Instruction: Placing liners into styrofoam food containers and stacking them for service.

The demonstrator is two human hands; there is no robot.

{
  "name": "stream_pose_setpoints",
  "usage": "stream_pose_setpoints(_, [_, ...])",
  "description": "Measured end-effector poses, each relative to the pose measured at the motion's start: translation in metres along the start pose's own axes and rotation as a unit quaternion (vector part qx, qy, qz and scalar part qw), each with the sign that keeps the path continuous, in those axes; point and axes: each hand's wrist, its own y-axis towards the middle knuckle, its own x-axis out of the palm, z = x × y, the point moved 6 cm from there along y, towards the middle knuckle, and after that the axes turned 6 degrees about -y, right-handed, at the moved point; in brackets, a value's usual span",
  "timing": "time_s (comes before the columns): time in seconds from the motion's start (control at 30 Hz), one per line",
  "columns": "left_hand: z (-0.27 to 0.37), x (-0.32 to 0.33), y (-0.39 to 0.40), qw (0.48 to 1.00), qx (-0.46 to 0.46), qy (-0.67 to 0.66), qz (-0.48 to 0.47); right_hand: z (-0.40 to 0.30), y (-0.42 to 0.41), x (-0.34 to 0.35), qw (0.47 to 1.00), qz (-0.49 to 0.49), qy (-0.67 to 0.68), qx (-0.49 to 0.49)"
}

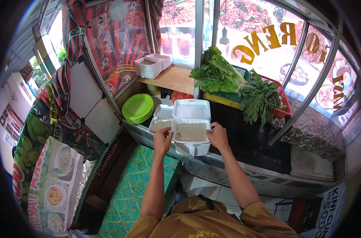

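A stack of white foam takeaway boxes (pixel 192 148) stands at the counter's front edge, its top box (pixel 191 110) open with the lid raised at the back. A brown paper liner (pixel 191 132) lies in that box. My left hand (pixel 163 139) grips the box's left rim between thumb and fingers. On the right rim my right hand (pixel 217 135) pinches the edge the same way. Just left and behind, another open foam box (pixel 163 111) with a brown liner sits partly hidden by the stack and my left hand.
Green plastic plates (pixel 138 108) are stacked at the left. More foam boxes (pixel 149 67) stand on a wooden shelf (pixel 171 78) behind. Leafy greens (pixel 217 71) lie at the back right, by a red basket (pixel 283 102). Glass panes with metal frames enclose the counter.
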Motion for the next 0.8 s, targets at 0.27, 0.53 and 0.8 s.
stream_pose_setpoints(0.27, [-0.014,-0.073,0.001,0.994,-0.033,-0.105,0.02,-0.063,0.009,0.021,0.995,-0.064,0.042,-0.064])
stream_pose_setpoints(0.53, [-0.021,-0.122,0.047,0.994,-0.053,-0.09,0.036,-0.112,0.074,0.086,0.982,-0.13,0.075,-0.118])
stream_pose_setpoints(0.8, [-0.086,-0.124,0.129,0.977,-0.088,-0.178,0.081,-0.135,0.151,0.143,0.976,-0.169,0.094,-0.102])
